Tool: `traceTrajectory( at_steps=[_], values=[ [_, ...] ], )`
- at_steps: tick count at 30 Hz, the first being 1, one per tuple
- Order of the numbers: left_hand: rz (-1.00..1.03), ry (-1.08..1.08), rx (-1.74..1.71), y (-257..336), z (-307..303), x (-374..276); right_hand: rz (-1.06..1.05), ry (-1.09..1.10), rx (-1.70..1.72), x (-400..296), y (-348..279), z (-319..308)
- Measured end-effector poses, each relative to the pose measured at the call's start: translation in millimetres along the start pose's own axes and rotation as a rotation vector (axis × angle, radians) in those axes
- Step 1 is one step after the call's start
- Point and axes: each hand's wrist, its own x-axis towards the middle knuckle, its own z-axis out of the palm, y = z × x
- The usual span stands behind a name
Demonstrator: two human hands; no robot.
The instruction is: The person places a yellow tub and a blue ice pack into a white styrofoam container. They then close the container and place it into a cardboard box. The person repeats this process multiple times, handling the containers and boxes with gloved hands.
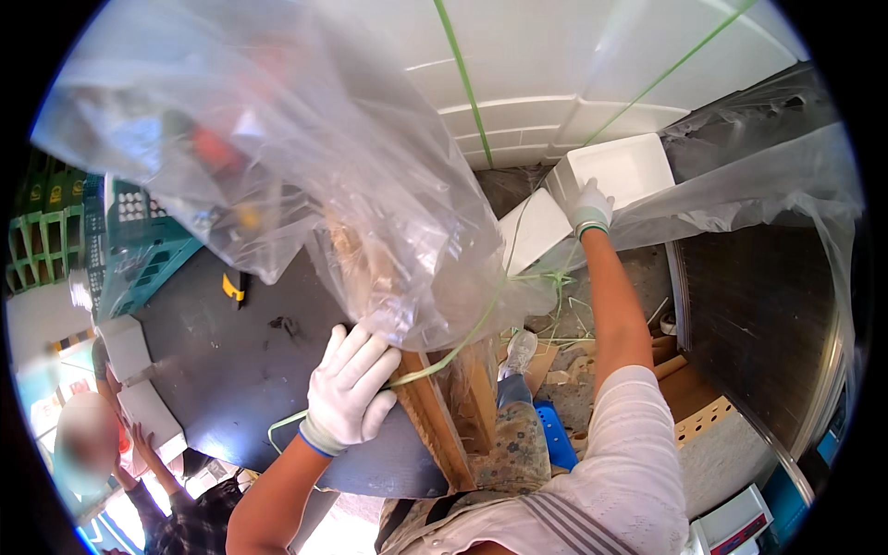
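My right hand (594, 208), in a white glove, reaches forward and grips the near rim of a white foam box (642, 170). The box is tilted with its hollow side facing me. Beside it, to the left, is a flat-faced white foam piece (535, 225). My left hand (350, 395), also gloved, lies with its fingers extended at the lower edge of a large clear plastic sheet (416, 277), by a wooden frame (430, 409). Green strapping (451, 361) passes just right of that hand. The sheet hides part of the frame.
A dark tabletop (229, 361) carries a yellow-and-black cutter (234, 288). Teal crates (149, 243) stand left. Large white foam blocks (513, 76) with green straps rise ahead. Another person (187, 513) handles white boxes (152, 416) at lower left. Tangled strapping (558, 281) litters the floor.
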Motion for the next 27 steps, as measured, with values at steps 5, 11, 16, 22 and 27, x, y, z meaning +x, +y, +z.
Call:
traceTrajectory(
  at_steps=[5, 11, 16, 22, 27],
  values=[
    [0.037, -0.030, 0.005, -4, 4, 16, -0.171, -0.093, -0.162, -29, 50, 36],
    [0.019, 0.100, -0.004, 3, 6, -9, -0.184, -0.188, 0.990, -189, 62, -73],
    [0.070, 0.226, -0.024, -1, 13, -16, -0.248, 0.017, 0.936, -286, 48, -240],
    [-0.222, 0.683, -0.596, 11, 20, -46, -0.613, 0.257, 0.728, -467, -52, -358],
    [-0.623, 1.248, -0.914, -87, -55, -167, -1.275, 0.336, 0.151, -572, -168, -333]
  ],
)
